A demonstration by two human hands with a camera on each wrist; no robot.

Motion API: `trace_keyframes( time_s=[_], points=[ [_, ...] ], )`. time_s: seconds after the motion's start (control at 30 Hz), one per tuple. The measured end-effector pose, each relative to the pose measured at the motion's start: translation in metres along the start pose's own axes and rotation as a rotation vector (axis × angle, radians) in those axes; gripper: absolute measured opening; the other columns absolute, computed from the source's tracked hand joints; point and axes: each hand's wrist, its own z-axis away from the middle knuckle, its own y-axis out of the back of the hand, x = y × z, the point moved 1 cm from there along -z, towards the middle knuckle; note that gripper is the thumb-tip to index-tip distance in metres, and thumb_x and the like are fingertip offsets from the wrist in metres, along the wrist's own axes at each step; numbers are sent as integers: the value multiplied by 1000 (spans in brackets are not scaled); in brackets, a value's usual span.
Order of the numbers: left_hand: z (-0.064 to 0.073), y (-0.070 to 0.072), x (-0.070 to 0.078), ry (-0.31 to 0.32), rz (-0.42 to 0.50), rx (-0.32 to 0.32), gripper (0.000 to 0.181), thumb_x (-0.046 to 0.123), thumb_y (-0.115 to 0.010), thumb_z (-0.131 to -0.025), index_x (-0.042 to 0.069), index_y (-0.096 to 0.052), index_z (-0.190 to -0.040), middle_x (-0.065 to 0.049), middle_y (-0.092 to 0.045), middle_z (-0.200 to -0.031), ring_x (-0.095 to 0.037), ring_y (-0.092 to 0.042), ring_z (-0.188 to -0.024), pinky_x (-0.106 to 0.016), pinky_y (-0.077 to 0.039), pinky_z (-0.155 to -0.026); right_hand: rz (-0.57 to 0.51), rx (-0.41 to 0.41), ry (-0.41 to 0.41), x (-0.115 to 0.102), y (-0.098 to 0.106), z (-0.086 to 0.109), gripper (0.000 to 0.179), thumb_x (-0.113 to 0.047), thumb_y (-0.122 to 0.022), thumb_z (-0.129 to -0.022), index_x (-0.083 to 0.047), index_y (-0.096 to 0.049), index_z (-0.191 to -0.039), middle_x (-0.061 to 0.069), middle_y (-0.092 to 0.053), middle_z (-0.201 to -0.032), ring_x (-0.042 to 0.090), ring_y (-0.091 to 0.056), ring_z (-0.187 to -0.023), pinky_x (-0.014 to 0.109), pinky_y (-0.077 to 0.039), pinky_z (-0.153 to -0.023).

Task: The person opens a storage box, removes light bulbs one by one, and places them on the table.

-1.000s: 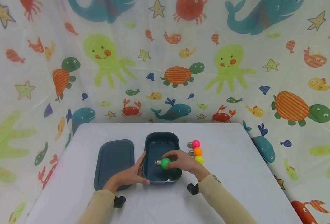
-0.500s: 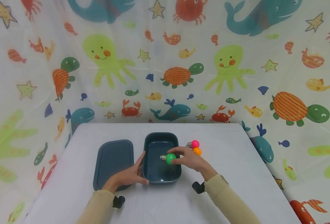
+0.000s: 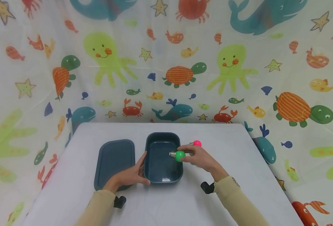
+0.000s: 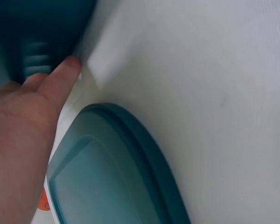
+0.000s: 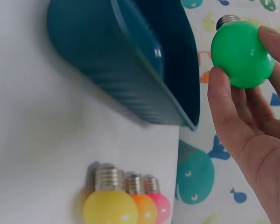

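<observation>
My right hand [image 3: 198, 157] pinches a green light bulb [image 3: 179, 156] between thumb and fingertips, its metal screw base pointing left. It is over the right rim of a dark blue rectangular box [image 3: 160, 171]. In the right wrist view the green bulb [image 5: 242, 53] shows apart from the box wall [image 5: 126, 79]. My left hand [image 3: 130, 176] touches the left side of the box, fingers extended along the wall and thumb near the front corner. In the left wrist view, fingertips [image 4: 71, 63] lie right at the box's side.
Left of the box lies a matching blue lid [image 3: 117, 160]. To its right, a yellow bulb [image 5: 110, 208], an orange bulb [image 5: 143, 208] and a pink bulb [image 3: 197, 143] lie in a row on the white table [image 3: 228, 150]; the right hand hides the first two from the head view.
The right hand has carried the green bulb rightward and up, from over the middle of the box to its right rim. My left hand has stayed against the box.
</observation>
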Motion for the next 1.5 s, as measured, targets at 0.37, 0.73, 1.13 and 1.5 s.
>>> trace_keyframes(
  time_s=[0.37, 0.73, 1.13, 1.5],
  points=[
    [0, 0, 2, 0, -8, 0, 126, 24, -83, -80, 27, 19, -154, -11, 13, -163, -38, -14, -147, -52, -25, -114, 1, 23, 32, 9, 13, 8, 42, -21, -75, -86, -14, -65, -126, 6, -55, -128, 32, -53, -120, 41, -55, -87],
    [0, -1, 0, 9, -13, 0, 128, 28, -84, -78, 29, 19, -154, -9, 15, -163, -37, -14, -147, -51, -24, -115, -20, 77, -31, 27, 25, 20, 41, -25, -77, -85, -24, -67, -125, 0, -50, -142, 29, -46, -129, 42, -52, -95],
    [2, -1, 3, 9, -1, 2, 128, 26, -84, -78, 28, 18, -154, -9, 15, -163, -36, -11, -148, -51, -23, -115, 26, 80, -13, 47, 35, 36, 45, -24, -73, -89, -14, -62, -132, 4, -56, -135, 33, -45, -131, 52, -44, -103],
    [2, -1, 3, 3, 0, -3, 128, 25, -84, -78, 27, 19, -154, -10, 14, -163, -37, -11, -148, -52, -22, -115, 63, 83, -60, 77, 37, 44, 42, -23, -72, -90, -14, -62, -129, 8, -56, -134, 36, -45, -129, 60, -37, -106]
  ],
)
